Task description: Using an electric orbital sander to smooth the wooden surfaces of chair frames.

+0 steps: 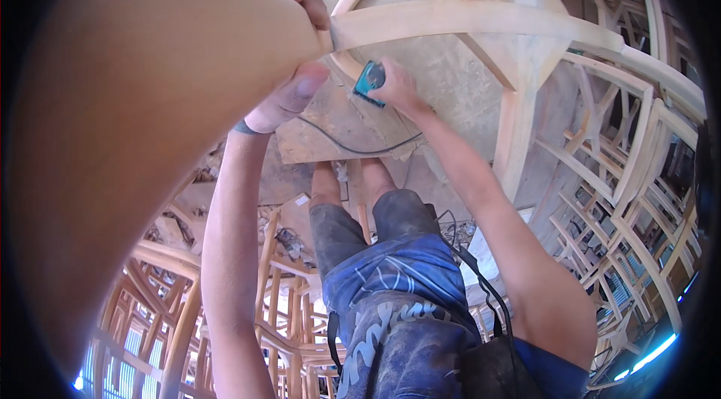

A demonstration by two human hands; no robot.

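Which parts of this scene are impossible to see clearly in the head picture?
- Most of the small teal power tool: the right hand covers it.
- Left hand palm: hidden behind the broad curved pale wooden piece it grips.
- Feet: hidden behind the flat wooden board.
- End of the thin black cable: lost behind the legs.
- Stacked pale wooden chair frames: bent and cut off at the rim.

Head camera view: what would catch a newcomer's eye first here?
The big pale wooden panel fills the upper left, gripped at its edge by the left hand. At centre, the right hand presses a small teal tool under a curved rail of a bare wooden chair frame. More unfinished frames are stacked at right.
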